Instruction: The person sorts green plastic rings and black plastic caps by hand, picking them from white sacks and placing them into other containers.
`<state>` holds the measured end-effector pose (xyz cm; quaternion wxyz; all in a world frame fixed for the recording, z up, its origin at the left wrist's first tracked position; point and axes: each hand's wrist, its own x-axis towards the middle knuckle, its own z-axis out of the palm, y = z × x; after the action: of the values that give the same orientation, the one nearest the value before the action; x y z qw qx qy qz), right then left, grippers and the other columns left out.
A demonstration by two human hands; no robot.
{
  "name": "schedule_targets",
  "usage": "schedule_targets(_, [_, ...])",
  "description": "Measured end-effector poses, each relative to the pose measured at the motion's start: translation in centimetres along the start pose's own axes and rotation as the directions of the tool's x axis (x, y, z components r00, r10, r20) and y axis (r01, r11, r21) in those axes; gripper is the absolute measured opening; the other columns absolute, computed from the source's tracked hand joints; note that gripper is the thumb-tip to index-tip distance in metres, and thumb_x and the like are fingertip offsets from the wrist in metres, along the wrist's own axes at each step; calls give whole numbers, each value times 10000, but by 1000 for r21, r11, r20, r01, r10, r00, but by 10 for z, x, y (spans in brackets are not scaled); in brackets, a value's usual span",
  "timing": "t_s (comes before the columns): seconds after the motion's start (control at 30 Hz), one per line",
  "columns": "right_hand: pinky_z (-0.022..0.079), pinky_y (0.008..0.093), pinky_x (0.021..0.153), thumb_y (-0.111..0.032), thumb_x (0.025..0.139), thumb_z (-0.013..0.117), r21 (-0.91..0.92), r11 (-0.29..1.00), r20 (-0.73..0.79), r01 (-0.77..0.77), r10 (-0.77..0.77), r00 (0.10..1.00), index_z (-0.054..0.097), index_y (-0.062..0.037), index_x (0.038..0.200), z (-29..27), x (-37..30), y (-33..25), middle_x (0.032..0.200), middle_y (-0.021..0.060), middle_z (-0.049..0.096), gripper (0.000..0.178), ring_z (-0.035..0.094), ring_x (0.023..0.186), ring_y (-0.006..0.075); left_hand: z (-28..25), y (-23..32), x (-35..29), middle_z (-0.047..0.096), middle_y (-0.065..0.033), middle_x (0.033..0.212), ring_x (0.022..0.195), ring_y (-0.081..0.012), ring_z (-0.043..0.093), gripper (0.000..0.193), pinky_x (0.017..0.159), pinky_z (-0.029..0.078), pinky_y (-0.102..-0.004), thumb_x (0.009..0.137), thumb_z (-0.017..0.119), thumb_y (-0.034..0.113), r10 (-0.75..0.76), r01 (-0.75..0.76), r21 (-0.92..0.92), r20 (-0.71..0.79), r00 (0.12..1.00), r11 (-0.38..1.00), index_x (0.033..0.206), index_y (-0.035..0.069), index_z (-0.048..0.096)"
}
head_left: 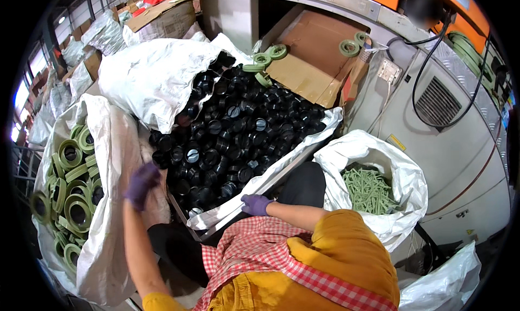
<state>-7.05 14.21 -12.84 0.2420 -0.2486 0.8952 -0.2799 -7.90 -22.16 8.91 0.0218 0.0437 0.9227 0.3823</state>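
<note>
My left hand (143, 186), in a purple glove, is raised between the left sack and the black parts. It is smeared by motion, so its fingers do not show clearly. My right hand (257, 205), gloved in purple too, is closed at the near edge of the white sheet (227, 209); what it holds, if anything, is hidden. Beyond lies a heap of black plastic caps (233, 143), a few with pale grey discs. Green plastic rings with dark centres (78, 212) fill the white sack (111, 202) on the left. One blurred green ring (40, 206) appears at that sack's outer side.
To the right, a white sack (409, 183) holds thin green sticks (368, 190). Several green rings (262, 59) lie by a cardboard sheet (309, 75) at the back. A large white bag (157, 75) slumps over the heap. A grey machine (433, 143) with hanging cables stands right.
</note>
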Motion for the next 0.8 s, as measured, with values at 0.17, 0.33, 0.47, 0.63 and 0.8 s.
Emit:
schedule_targets(0.17, [425, 397, 922, -260, 815, 570, 61, 998, 90, 12, -17, 996, 400, -86, 1307, 20, -9, 34, 1159, 199, 565, 549, 547, 1076, 346, 77, -53, -1, 562, -192, 1208, 1134, -282, 535, 565, 957, 418, -346, 779, 671, 246, -482, 484, 43, -61, 874, 874, 1236, -39, 500])
schedule_targets(0.33, [408, 408, 944, -273, 818, 571, 146, 988, 135, -48, 28, 990, 457, -106, 1217, 1, -10, 3, 1193, 184, 553, 447, 525, 1116, 347, 73, -171, -6, 579, -193, 1176, 1115, -283, 544, 549, 934, 426, -355, 768, 643, 249, -509, 488, -147, -196, 838, 860, 1218, -39, 518])
schedule_targets(0.47, [428, 413, 904, -277, 815, 570, 133, 982, 60, -133, 126, 990, 504, -85, 1107, 3, -7, 14, 1114, 178, 591, 355, 554, 1060, 345, 94, -124, 5, 566, -175, 1210, 1122, -285, 541, 534, 944, 425, -347, 768, 648, 262, -535, 529, 124, 18, 845, 839, 1213, -9, 534])
schedule_targets(0.63, [452, 420, 850, -327, 809, 577, 102, 991, 5, -84, 84, 996, 524, -96, 1074, 11, 5, 17, 1033, 181, 616, 355, 582, 992, 351, 95, -111, -1, 594, -177, 1164, 1096, -285, 560, 552, 936, 434, -345, 745, 641, 276, -577, 551, 222, 75, 813, 805, 1208, -7, 539])
schedule_targets(0.8, [454, 432, 834, -325, 817, 555, 45, 999, -7, 9, -8, 1000, 532, -97, 1066, 14, 1, 14, 1001, 180, 620, 338, 589, 958, 360, 98, -92, -6, 606, -175, 1140, 1055, -265, 584, 525, 917, 442, -333, 763, 640, 239, -560, 524, 278, 65, 826, 805, 1208, -16, 533])
